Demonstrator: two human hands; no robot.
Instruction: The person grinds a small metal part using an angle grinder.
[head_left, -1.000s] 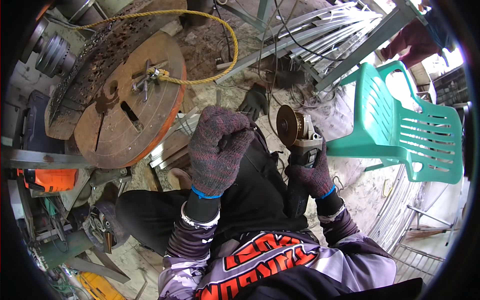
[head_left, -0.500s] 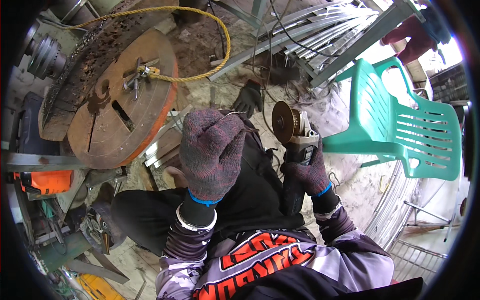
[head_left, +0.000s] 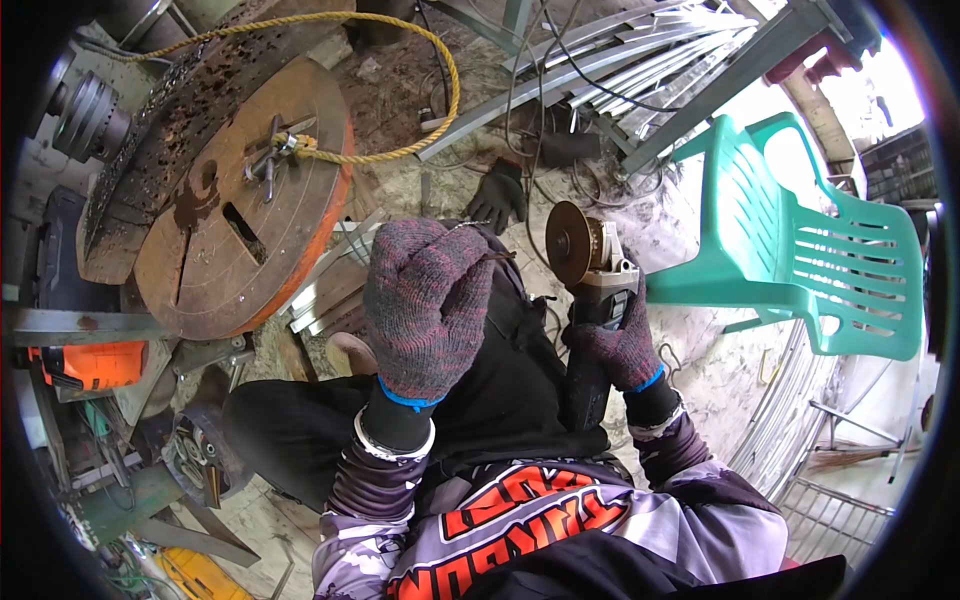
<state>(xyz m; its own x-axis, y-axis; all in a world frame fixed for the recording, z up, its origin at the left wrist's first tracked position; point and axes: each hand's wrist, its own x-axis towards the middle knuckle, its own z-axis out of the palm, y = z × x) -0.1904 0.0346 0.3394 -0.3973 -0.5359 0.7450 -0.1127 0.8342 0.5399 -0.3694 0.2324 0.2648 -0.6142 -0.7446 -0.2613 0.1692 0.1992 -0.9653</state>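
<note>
My left hand, in a dark reddish knit glove with a blue cuff edge, is closed in front of my lap. A thin, shiny, twisted metal piece sticks out from its far side; most of it is hidden by the glove. My right hand, gloved alike, wraps round the body of an angle grinder. The grinder stands upright, its worn brown disc facing left toward my left hand, with a gap between them. Whether the disc is spinning cannot be told.
A dark glove lies on the floor ahead. At left stands a large slotted round plate with a yellow rope. A green plastic chair is at right. Metal bars and cables lie at the back. An orange tool case sits left.
My left hand has shifted and turned very slightly, the thin metal piece with it. The grinder has barely moved. At the far upper right, a person in dark red has shifted.
</note>
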